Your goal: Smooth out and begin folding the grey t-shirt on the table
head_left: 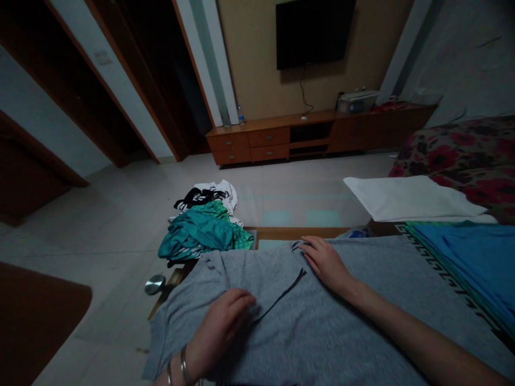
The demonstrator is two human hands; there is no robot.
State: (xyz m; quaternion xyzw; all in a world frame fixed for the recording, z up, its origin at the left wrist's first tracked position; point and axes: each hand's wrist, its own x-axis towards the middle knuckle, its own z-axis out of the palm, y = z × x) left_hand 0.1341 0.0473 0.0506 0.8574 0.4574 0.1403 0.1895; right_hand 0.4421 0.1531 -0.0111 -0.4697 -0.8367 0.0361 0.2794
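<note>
A grey shirt (277, 332) lies spread over the low table in front of me, with shallow wrinkles across it. A thin dark cord or strip (281, 297) runs slantwise over the cloth between my hands. My left hand (225, 329), with bracelets on its wrist, is over the shirt's left part. Its fingers bend loosely near the lower end of the dark strip, and its thumb is hidden. At the shirt's far edge, my right hand (325, 265) has its fingers on the cloth, which bunches at the fingertips.
Crumpled teal and green clothes (201, 233) lie at the table's far left corner, beside white-and-black cloth (217, 195). Folded blue cloth (478, 257) and white cloth (414, 198) are on the right, near a flowered sofa (462, 155). A round metal object (155, 284) stands at left.
</note>
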